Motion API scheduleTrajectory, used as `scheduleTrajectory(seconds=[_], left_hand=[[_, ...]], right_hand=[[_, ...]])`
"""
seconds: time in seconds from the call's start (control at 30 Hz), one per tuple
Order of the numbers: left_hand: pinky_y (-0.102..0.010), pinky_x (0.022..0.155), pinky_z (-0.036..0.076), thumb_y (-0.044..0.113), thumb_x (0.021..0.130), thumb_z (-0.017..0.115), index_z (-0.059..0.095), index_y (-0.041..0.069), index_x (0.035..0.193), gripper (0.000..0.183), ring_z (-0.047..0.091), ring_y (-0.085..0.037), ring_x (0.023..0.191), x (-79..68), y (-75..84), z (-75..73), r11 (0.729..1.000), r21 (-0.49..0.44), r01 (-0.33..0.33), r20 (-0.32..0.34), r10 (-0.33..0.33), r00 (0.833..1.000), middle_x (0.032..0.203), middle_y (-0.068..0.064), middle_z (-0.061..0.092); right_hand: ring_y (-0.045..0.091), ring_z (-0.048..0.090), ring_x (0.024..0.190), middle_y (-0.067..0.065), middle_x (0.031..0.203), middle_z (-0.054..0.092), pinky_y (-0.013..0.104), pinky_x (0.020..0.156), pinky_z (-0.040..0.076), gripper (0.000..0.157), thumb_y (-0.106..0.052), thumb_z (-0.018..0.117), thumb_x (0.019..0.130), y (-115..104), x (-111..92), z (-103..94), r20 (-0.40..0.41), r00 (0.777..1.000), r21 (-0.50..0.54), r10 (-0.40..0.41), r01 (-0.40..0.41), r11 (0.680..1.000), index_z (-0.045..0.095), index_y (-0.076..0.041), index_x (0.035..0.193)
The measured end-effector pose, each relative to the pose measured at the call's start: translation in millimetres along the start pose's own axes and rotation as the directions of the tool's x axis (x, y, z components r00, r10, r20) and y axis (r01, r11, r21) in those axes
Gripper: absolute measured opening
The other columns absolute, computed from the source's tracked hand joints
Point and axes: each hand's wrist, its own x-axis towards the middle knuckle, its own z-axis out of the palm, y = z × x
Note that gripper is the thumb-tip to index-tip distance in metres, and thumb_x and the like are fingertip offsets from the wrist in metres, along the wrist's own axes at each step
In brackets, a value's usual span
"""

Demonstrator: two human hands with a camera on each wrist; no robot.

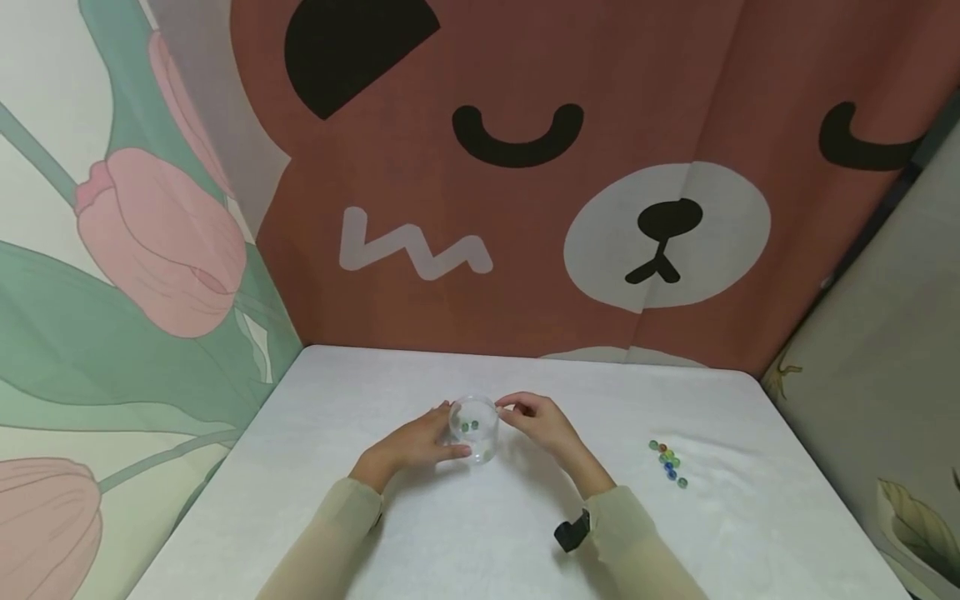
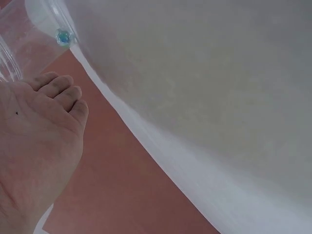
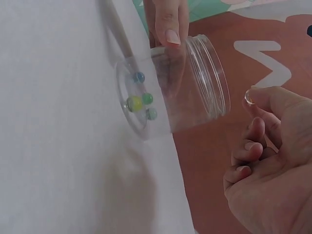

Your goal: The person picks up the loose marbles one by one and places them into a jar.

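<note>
My left hand grips a clear plastic jar from its left side, thumb in front and the other fingers behind. The jar stands upright on the white table, its threaded mouth uncovered. Several glass marbles, green, yellow and blue, lie on its bottom. Just outside the rim, at the right, my right hand pinches a clear marble with an orange tint between thumb and index finger. Its other fingers are curled. In the left wrist view, part of the jar and a blue-green marble show beyond the fingers.
To the right, several coloured marbles lie in a loose slanting line on the white tablecloth. A brown curtain with a bear face hangs behind the table's far edge. Flower-patterned cloth hangs at the left.
</note>
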Motion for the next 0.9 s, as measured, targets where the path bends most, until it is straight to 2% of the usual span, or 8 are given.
scheduleTrajectory(seconds=[0.37, 0.63, 0.9], left_hand=[[-0.057, 0.121, 0.025, 0.070, 0.089, 0.060, 0.021, 0.010, 0.162, 0.103, 0.018, -0.036, 0.154, -2.2, 2.8, -0.2, 1.000, 0.025, 0.014, 0.002, -0.014, 1.000, 0.168, -0.017, 0.018], [-0.058, 0.121, 0.025, 0.067, 0.090, 0.063, 0.021, 0.006, 0.161, 0.103, 0.020, -0.037, 0.154, -2.8, 3.4, 2.4, 1.000, 0.016, 0.021, 0.002, -0.021, 1.000, 0.167, -0.018, 0.019], [-0.059, 0.120, 0.026, 0.068, 0.090, 0.061, 0.021, 0.008, 0.162, 0.102, 0.019, -0.037, 0.154, -2.2, 2.7, 2.6, 0.999, 0.027, 0.018, -0.005, -0.018, 1.000, 0.167, -0.018, 0.019]], right_hand=[[0.017, 0.051, 0.080, 0.000, 0.084, 0.059, 0.027, 0.066, 0.043, 0.021, -0.028, 0.073, 0.095, -3, 8, 16.0, 0.048, 0.998, -0.017, -0.041, 0.042, 0.999, 0.077, -0.016, 0.112], [0.017, 0.050, 0.081, 0.000, 0.083, 0.058, 0.029, 0.068, 0.044, 0.021, -0.027, 0.073, 0.095, -4, 8, 21.1, 0.055, 0.998, -0.031, -0.036, 0.037, 0.999, 0.076, -0.015, 0.112], [0.016, 0.049, 0.078, -0.001, 0.081, 0.056, 0.027, 0.064, 0.042, 0.026, -0.029, 0.073, 0.094, -5, 10, 20.4, 0.071, 0.997, -0.054, -0.033, 0.037, 0.998, 0.075, -0.016, 0.117]])
